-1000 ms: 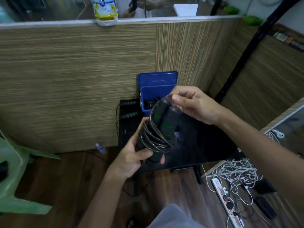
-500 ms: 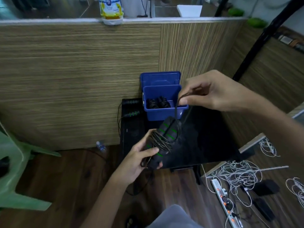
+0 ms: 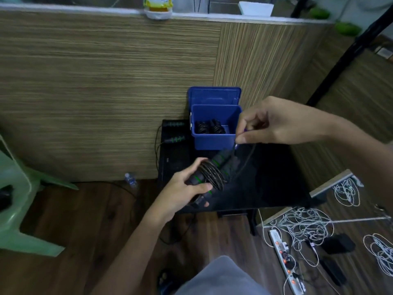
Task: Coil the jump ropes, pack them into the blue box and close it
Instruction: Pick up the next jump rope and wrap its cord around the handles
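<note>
Head view: at the centre of the frame the left hand [image 3: 184, 191] grips a pair of black foam jump-rope handles with green bands [image 3: 209, 174], fingers curled over them and thumb across the front. The handles lie side by side, tilted up toward the right, with dark cord coils [image 3: 212, 176] wound round their middle. Right of centre the right hand [image 3: 282, 124] pinches the loose end of that cord [image 3: 247, 155] between thumb and forefinger; the other fingers are curled in. The cord runs slack from the pinch down to the bundle.

Just above the bundle stands the open blue plastic box [image 3: 214, 140], its blue lid [image 3: 214, 95] tipped upright against the wood-grain partition wall [image 3: 106, 92]. Inside the box lie two dark coiled ropes [image 3: 210, 127]. The box rests on a low black table [image 3: 265, 177]. Left of the box, on the table's far edge, lies another jump rope with black-and-green handles [image 3: 174, 132], uncoiled, its cord hanging over the side.

A pale green plastic chair [image 3: 14, 199] fills the left edge. At lower right, white tangled cables [image 3: 304, 224] and a white power strip [image 3: 285, 265] lie on the brown wooden floor [image 3: 74, 241].
</note>
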